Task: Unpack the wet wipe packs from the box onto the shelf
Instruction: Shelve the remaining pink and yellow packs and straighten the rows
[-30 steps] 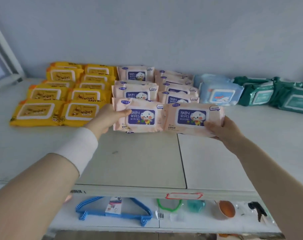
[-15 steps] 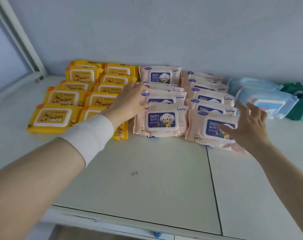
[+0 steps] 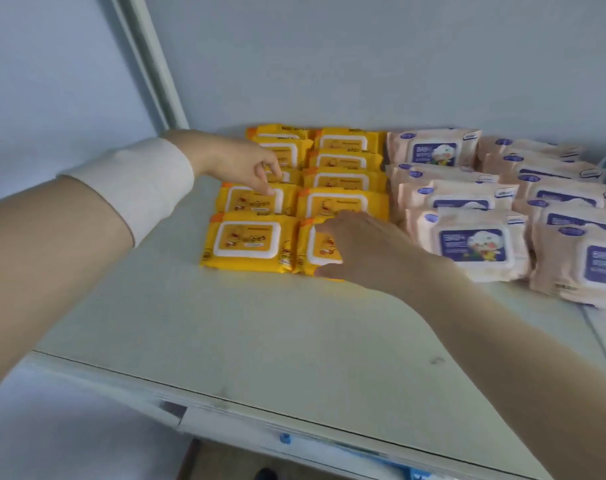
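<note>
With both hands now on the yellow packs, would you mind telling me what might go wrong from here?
1. The right hand presses on the front yellow pack in the right column; a push could slide it out of line with its neighbour.
2. The left hand reaches between overlapping yellow packs; lifting one may disturb those leaning on it.
3. The forearm crosses close to the pink packs, so a sideways move might nudge them.

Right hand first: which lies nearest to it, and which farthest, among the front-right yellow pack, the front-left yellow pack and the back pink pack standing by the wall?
1. Front-right yellow pack: under the right hand.
2. Front-left yellow pack: just to its left.
3. Back pink pack: by the wall, farthest.
</note>
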Demonstrator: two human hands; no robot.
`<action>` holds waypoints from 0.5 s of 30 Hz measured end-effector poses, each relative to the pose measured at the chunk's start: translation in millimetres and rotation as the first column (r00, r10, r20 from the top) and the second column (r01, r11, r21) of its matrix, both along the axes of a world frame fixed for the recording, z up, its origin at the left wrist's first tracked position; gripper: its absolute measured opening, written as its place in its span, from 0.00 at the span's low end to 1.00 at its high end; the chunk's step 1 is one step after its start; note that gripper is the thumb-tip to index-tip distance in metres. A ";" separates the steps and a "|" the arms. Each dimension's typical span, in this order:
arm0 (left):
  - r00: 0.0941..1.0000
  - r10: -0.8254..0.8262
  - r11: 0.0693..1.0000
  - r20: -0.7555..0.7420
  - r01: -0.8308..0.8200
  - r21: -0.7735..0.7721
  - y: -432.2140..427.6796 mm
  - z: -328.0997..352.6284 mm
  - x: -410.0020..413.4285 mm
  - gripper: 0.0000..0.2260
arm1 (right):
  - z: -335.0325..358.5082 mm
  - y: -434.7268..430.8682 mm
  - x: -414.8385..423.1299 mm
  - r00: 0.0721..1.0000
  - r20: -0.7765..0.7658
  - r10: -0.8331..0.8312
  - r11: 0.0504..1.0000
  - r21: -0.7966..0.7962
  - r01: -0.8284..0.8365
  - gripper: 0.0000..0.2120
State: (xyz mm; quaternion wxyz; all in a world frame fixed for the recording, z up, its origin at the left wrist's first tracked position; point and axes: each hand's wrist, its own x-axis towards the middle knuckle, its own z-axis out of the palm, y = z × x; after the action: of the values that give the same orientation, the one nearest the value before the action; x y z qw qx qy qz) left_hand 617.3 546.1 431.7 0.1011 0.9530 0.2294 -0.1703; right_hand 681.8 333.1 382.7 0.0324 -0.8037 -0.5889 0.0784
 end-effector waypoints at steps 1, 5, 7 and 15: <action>1.000 0.015 1.000 -0.008 -0.015 -0.015 17.4 -3.5 -11.9 0.22 | -5.0 23.1 -14.4 1.000 0.002 0.006 1.000 0.002 -0.006 0.30; 0.997 0.058 0.996 0.059 -0.054 -0.067 81.3 -18.0 -50.2 0.21 | -24.3 99.1 -49.1 0.994 0.109 -0.024 1.000 0.007 0.024 0.34; 0.987 0.068 0.995 0.149 -0.056 -0.084 101.5 -26.1 -54.7 0.22 | -32.3 116.1 -51.5 0.988 0.135 -0.081 0.996 -0.031 0.086 0.38; 0.953 -0.085 0.966 0.289 0.149 -0.210 119.2 -60.7 -16.5 0.17 | -26.1 130.6 -51.0 0.964 0.215 -0.157 0.978 -0.098 0.182 0.46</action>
State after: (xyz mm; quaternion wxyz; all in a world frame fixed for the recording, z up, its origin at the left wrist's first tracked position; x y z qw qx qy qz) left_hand 600.8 665.4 371.0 0.2312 0.9613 0.1345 -0.0657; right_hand 630.8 463.7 356.6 -0.0693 -0.8555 -0.5125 0.0261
